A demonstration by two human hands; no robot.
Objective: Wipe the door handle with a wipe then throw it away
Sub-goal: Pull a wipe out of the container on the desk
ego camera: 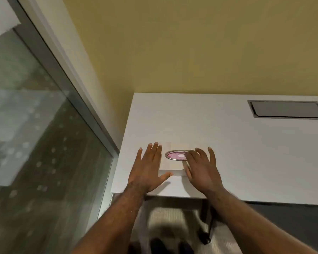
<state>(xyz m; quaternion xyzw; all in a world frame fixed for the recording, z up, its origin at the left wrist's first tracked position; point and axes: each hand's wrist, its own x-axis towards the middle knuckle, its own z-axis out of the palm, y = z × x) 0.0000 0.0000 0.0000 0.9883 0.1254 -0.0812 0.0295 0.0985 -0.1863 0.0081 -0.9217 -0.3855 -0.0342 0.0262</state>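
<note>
— Where are your hands right now?

— Both are out in front of me over a white table [246, 153]. My left hand [149, 169] is spread wide, fingers fanned, palm down, and it holds nothing. My right hand [202, 171] is also open with the fingers splayed, and nothing is in it either.

— And the wipes?

— A flat, pale pack of wipes [173, 163] lies on the table between my two hands. My left fingers lie along its left edge, with the thumb pointing across its near edge. My right hand covers its right side. I cannot tell whether either palm actually presses on it or just hovers.

— How do you know it's a wipe pack?

— There is an oval opening [175, 155] with a shiny rim on top, pinkish inside with a small white patch. It sits just beside the fingertips of my right hand, which overlap its right end.

— Do you see the door handle?

— No. To the left of my left hand runs a glass panel [35, 134] in a grey metal frame [77, 99], but I can make out no handle on it.

— Anything else near you?

— Well beyond my right hand, a grey rectangular hatch [287, 109] is set into the tabletop. Behind the table stands a yellow wall [191, 43]. Below my forearms the view is blurred: pale flooring and a dark cable [206, 233] hanging under the table edge.
</note>
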